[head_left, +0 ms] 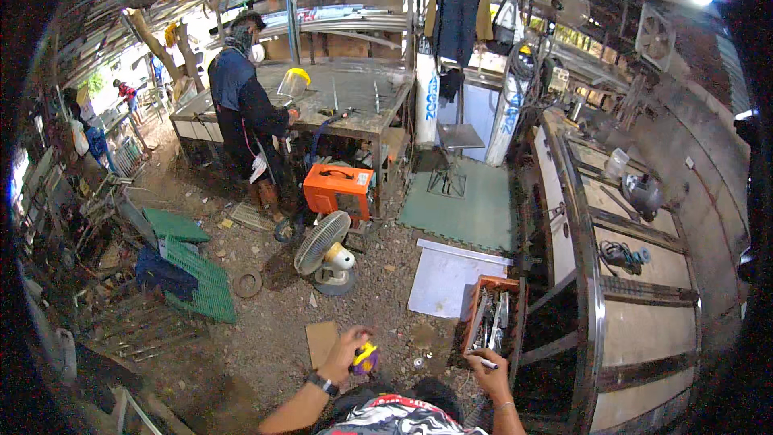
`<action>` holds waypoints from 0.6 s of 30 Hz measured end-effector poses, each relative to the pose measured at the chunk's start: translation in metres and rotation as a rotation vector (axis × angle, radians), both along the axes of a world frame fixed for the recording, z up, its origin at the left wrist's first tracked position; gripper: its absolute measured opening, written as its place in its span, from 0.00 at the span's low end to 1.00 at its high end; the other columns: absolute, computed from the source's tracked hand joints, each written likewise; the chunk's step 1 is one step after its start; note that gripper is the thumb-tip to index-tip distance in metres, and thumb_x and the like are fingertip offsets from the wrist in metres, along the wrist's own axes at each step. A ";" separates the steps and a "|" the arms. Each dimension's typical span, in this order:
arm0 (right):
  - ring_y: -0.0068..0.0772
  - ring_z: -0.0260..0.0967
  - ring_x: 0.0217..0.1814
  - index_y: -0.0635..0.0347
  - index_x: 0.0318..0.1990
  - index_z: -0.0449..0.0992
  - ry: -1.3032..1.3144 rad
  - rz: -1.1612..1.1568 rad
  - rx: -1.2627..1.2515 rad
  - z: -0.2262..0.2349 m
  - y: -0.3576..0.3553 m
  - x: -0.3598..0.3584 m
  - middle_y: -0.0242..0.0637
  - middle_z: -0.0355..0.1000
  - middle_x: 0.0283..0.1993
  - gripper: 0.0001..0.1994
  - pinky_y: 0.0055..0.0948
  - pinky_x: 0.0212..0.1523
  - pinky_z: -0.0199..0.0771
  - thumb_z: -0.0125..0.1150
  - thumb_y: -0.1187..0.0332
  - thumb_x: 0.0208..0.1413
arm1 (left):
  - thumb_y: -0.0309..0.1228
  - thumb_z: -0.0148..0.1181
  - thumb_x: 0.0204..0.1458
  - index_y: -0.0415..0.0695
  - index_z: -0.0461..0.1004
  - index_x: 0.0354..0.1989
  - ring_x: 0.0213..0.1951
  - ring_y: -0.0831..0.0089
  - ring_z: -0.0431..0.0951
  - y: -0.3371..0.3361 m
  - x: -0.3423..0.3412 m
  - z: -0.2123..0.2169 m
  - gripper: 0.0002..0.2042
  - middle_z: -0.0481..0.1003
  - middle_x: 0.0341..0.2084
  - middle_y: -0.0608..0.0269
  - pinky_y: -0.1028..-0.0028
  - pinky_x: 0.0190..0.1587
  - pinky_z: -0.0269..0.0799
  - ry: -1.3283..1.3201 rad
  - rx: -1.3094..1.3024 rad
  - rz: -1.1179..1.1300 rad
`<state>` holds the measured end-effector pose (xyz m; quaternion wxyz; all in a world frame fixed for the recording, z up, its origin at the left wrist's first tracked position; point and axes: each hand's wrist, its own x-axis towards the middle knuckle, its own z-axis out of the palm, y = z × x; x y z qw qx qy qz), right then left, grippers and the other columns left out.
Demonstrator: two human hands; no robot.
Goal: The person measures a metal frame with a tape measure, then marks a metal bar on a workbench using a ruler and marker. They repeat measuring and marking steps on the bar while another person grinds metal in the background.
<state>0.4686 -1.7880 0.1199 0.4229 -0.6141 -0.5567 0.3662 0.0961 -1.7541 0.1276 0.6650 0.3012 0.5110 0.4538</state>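
Note:
My left hand [346,355], with a dark watch on its wrist, is low in the middle of the head view. Its fingers curl over a small yellow and purple object [366,358], whose kind I cannot make out. To the right, my right hand [494,379] is closed around a slim white marker pen [487,363] with a dark end. This hand is beside the near end of an orange crate [520,306] holding metal pieces [493,322]. A piece of brown cardboard [321,342] lies on the ground just left of my left hand.
A metal-framed bench [644,334] runs along the right, with a coiled cable [622,256] on it. Ahead stand a fan [326,258] and an orange machine [338,187]. Another person [241,109] stands at a far table [346,84]. A white panel [443,280] lies before a green mat [475,213].

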 end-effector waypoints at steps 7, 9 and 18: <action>0.19 0.68 0.33 0.66 0.40 0.79 0.260 -0.424 -0.013 -0.038 0.211 0.088 0.30 0.74 0.33 0.08 0.24 0.34 0.70 0.65 0.73 0.54 | 0.39 0.57 0.65 0.42 0.74 0.40 0.30 0.79 0.73 0.298 0.037 0.034 0.12 0.73 0.27 0.68 0.72 0.33 0.72 0.300 0.169 -0.124; 0.19 0.68 0.35 0.66 0.40 0.79 0.242 -0.438 0.011 -0.058 0.292 0.107 0.30 0.74 0.34 0.08 0.23 0.37 0.70 0.64 0.73 0.54 | 0.39 0.58 0.65 0.42 0.74 0.38 0.30 0.79 0.73 0.371 0.050 0.006 0.12 0.73 0.27 0.67 0.72 0.32 0.71 0.352 0.257 -0.078; 0.20 0.67 0.30 0.60 0.35 0.73 0.109 -0.161 0.206 0.006 0.741 0.165 0.29 0.71 0.31 0.04 0.24 0.32 0.68 0.64 0.76 0.56 | 0.42 0.55 0.62 0.40 0.77 0.39 0.40 0.44 0.79 0.586 0.061 -0.065 0.16 0.78 0.34 0.43 0.55 0.42 0.73 0.974 0.143 -0.041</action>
